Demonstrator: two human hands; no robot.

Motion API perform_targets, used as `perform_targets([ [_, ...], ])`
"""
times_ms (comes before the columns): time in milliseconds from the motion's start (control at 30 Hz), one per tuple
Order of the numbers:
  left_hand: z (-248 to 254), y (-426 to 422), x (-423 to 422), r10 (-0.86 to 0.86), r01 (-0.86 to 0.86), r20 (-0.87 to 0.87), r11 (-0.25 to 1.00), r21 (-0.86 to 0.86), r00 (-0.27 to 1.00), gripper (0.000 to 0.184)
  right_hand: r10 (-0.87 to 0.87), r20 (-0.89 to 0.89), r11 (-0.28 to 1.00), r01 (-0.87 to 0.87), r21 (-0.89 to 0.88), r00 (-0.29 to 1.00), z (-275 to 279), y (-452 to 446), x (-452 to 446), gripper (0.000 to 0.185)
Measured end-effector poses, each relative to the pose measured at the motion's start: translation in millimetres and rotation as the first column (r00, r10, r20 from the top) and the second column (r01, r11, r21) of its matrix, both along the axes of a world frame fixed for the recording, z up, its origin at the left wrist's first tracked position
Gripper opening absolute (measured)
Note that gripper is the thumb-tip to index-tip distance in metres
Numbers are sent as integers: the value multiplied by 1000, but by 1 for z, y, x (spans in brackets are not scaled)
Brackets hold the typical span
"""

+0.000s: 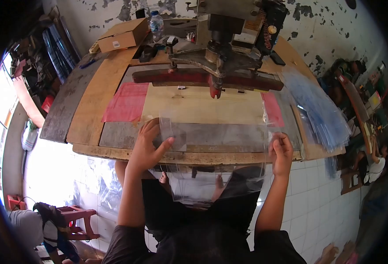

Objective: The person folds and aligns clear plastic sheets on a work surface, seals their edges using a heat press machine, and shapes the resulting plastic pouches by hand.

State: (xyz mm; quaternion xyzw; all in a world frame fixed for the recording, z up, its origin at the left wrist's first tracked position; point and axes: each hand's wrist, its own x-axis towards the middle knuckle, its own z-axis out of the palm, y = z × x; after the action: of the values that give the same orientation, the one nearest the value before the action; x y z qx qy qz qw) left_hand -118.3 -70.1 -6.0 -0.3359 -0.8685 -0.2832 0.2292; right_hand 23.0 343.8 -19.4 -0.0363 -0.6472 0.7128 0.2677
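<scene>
A clear plastic sheet [220, 178] hangs over the table's front edge, between my hands and above my lap, and it reflects light. My left hand [147, 145] is at the sheet's left side, thumb stretched out and apart from the bent fingers. The thumb tip overlaps the sheet's edge; whether it presses on it is hard to see. At the right edge, my right hand [281, 152] has its fingers curled in a pinch on the sheet. Beyond the hands lies a pale yellow board [203, 108] with pink patches [125, 103] at its ends, under a press with a red bar [181, 77].
Clear plastic sheets [319, 112] are piled at the table's right. A cardboard box [123, 35] and a water bottle [157, 26] stand at the back left. A red stool [77, 220] is on the floor at left. Other people's hands [335, 253] show at lower right.
</scene>
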Motion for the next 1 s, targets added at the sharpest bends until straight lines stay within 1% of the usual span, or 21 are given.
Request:
perform_targets([
  [33, 8, 8, 5, -40, -20, 268, 976, 218, 963, 43, 5, 4, 1000, -5, 3, 1000, 4, -1, -3, 32],
  [67, 12, 13, 8, -135, -97, 497, 905, 413, 857, 42, 30, -23, 994, -27, 102, 999, 10, -2, -9, 37],
  [100, 9, 13, 7, -129, -105, 497, 904, 416, 858, 42, 58, -50, 979, -47, 199, 997, 15, -3, -14, 41],
  [133, 6, 13, 3, -252, -110, 553, 836, 538, 794, 38, 67, -52, 978, -55, 201, 996, 17, -5, -19, 41],
  [167, 3, 12, 0, -378, -129, 582, 751, 647, 720, 35, 41, -4, 970, -39, 241, 999, 20, -8, -24, 43],
  [200, 1, 13, -1, -371, -133, 579, 750, 648, 726, 35, 14, 42, 959, -25, 281, 999, 20, -10, -29, 46],
  [233, -2, 13, 0, -361, -128, 569, 753, 645, 739, 31, 22, 39, 960, -32, 278, 999, 19, -13, -33, 46],
  [300, -3, 12, 2, -347, -126, 560, 759, 639, 752, 26, -41, 208, 969, -12, 245, 977, 11, -19, -36, 45],
  [333, -1, 12, 3, -340, -133, 567, 762, 634, 750, 26, -35, 213, 971, -18, 240, 976, 9, -20, -35, 45],
  [400, 2, 14, 5, -344, -148, 563, 744, 652, 752, 27, -58, 184, 948, -4, 320, 981, 7, -18, -32, 42],
  [433, 4, 14, 6, -345, -149, 565, 744, 652, 750, 27, -59, 187, 948, -4, 320, 981, 7, -17, -32, 42],
  [500, 8, 18, 9, -251, -177, 555, 777, 604, 793, 29, -85, 161, 944, 28, 329, 983, 6, -15, -31, 40],
  [633, 5, 14, 8, -267, -169, 591, 798, 578, 761, 31, -77, 148, 958, 32, 286, 986, 8, -15, -29, 39],
  [700, 5, 15, 7, -337, -170, 588, 749, 641, 735, 31, -34, 159, 975, -3, 224, 987, 8, -13, -29, 43],
  [733, 3, 15, 6, -348, -162, 589, 749, 643, 729, 31, -46, 161, 974, 9, 228, 986, 4, -8, -29, 43],
  [800, 1, 12, 4, -395, -128, 550, 717, 686, 736, 31, 88, 41, 979, -94, 179, 995, -3, -1, -32, 55],
  [833, -1, 12, 4, -402, -121, 550, 717, 686, 732, 31, 78, 41, 980, -84, 180, 996, -2, -1, -31, 55],
  [900, -3, 10, 3, -397, -133, 539, 702, 700, 743, 35, 124, -26, 991, -123, 53, 992, 3, -7, -32, 72],
  [933, -4, 9, 2, -393, -140, 534, 694, 706, 748, 37, 117, -28, 992, -116, 52, 993, 8, -10, -32, 72],
  [1000, -8, 3, 0, -428, -121, 541, 693, 711, 724, 39, 225, -22, 974, -224, 45, 974, 16, -13, -31, 83],
])
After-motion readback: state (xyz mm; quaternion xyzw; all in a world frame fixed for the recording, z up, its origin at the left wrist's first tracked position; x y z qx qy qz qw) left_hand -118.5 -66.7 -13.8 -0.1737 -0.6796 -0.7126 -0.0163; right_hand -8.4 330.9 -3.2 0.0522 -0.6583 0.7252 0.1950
